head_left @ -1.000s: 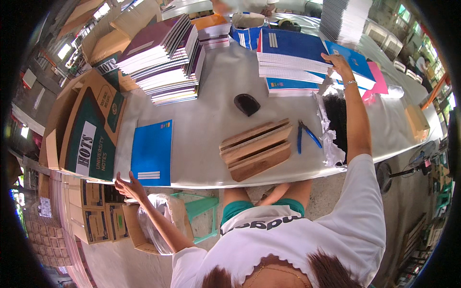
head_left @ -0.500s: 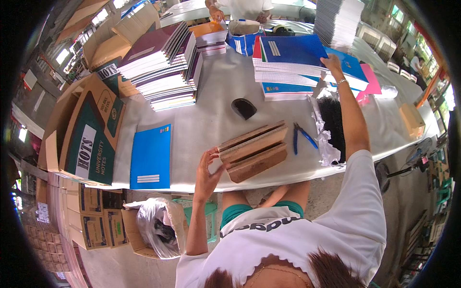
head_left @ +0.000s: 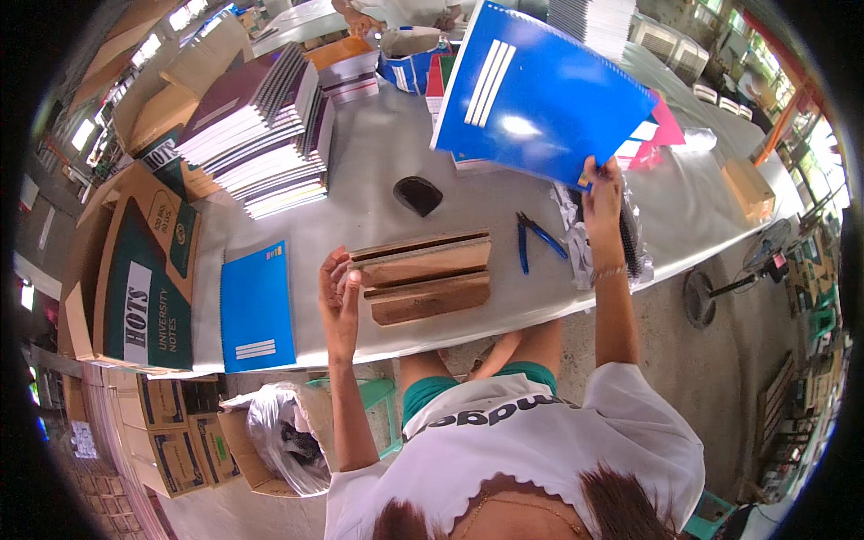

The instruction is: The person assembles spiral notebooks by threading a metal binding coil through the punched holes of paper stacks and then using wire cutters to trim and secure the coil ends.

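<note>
My right hand [head_left: 603, 191] grips a dark blue notebook [head_left: 531, 99] by its lower right corner, thumb over the cover. The notebook is raised and tilted above the table, hiding much of the notebook stack behind it. My left hand [head_left: 339, 292] has its fingers apart at the left end of a slotted wooden block [head_left: 427, 281], touching or almost touching it. Left of that hand, a lighter blue notebook [head_left: 258, 306] lies flat near the table's front edge. Blue-handled pliers [head_left: 538, 243] lie spread to the right of the block.
A tall stack of spiral notebooks [head_left: 270, 135] stands at the back left, beside an open cardboard box [head_left: 148, 270]. A dark rounded object [head_left: 418, 195] lies mid-table. Black combs in torn white wrapping [head_left: 576, 236] sit at right. Across the table another person's hand [head_left: 360, 22] shows.
My right hand has lifted the dark blue notebook off the stack and drawn it nearer. My left hand stays beside the wooden block. The whole view has shifted a little.
</note>
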`<state>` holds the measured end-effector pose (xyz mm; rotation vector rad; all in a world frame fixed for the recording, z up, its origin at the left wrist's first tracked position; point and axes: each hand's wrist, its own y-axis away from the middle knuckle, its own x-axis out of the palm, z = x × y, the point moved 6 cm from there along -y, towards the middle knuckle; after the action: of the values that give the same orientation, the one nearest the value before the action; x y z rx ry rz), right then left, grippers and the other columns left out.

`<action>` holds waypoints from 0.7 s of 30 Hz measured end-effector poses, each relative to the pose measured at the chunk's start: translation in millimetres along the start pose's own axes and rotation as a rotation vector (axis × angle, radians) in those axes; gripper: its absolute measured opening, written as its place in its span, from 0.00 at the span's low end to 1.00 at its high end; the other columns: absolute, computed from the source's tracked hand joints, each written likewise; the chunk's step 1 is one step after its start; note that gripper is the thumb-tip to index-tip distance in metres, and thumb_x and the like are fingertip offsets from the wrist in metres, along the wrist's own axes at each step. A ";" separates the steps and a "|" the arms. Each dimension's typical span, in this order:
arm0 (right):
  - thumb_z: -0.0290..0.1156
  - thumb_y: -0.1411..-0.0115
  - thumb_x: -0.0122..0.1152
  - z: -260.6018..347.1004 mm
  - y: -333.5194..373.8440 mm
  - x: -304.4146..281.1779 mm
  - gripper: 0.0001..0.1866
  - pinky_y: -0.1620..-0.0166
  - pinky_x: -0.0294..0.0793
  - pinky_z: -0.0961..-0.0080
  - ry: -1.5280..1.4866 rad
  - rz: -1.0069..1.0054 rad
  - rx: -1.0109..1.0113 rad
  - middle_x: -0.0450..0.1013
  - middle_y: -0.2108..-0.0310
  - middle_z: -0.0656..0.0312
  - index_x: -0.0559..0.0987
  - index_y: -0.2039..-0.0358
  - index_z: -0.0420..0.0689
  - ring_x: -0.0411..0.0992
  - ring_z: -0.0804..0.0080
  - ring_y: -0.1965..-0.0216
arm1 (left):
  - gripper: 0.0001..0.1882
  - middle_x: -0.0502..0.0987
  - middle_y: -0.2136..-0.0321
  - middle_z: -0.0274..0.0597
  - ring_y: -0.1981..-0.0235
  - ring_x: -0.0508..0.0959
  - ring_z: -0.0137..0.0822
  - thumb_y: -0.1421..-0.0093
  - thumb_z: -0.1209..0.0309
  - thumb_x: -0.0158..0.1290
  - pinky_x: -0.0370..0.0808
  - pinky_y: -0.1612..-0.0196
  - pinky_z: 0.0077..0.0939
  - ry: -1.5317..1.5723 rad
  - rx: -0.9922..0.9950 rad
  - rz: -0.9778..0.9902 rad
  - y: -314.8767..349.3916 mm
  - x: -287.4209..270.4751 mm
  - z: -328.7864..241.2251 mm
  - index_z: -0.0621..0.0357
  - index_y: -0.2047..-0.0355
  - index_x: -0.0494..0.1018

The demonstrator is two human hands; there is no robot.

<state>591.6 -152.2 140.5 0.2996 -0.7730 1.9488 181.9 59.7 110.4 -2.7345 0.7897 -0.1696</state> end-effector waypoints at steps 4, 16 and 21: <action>0.25 0.39 0.60 10.5 67.9 14.3 0.14 0.54 0.66 0.83 -0.040 -0.073 0.115 0.72 0.59 0.74 0.76 0.52 0.49 0.66 0.86 0.60 | 0.21 0.72 0.52 0.40 0.48 0.69 0.32 0.33 0.59 0.50 0.63 0.44 0.29 0.013 0.008 -0.239 3.3 -2.9 -5.1 0.57 0.44 0.67; 0.32 0.39 0.63 -15.0 115.1 -3.8 0.09 0.67 0.61 0.89 0.020 -0.127 0.194 0.69 0.71 0.77 0.77 0.58 0.48 0.62 0.91 0.70 | 0.23 0.69 0.53 0.37 0.48 0.67 0.32 0.33 0.52 0.47 0.61 0.45 0.33 0.086 0.019 -0.502 13.0 -13.8 -17.7 0.52 0.45 0.65; 0.36 0.37 0.61 -30.2 134.1 7.9 0.09 0.65 0.64 0.83 0.326 -0.002 0.105 0.68 0.73 0.74 0.76 0.60 0.47 0.64 0.86 0.70 | 0.27 0.67 0.49 0.41 0.47 0.67 0.34 0.35 0.54 0.50 0.64 0.45 0.35 0.188 0.132 -0.263 -5.6 5.2 -20.7 0.55 0.42 0.62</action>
<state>475.3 -170.2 69.0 0.0417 -0.4592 1.9747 185.2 56.5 132.0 -2.7128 0.4410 -0.5208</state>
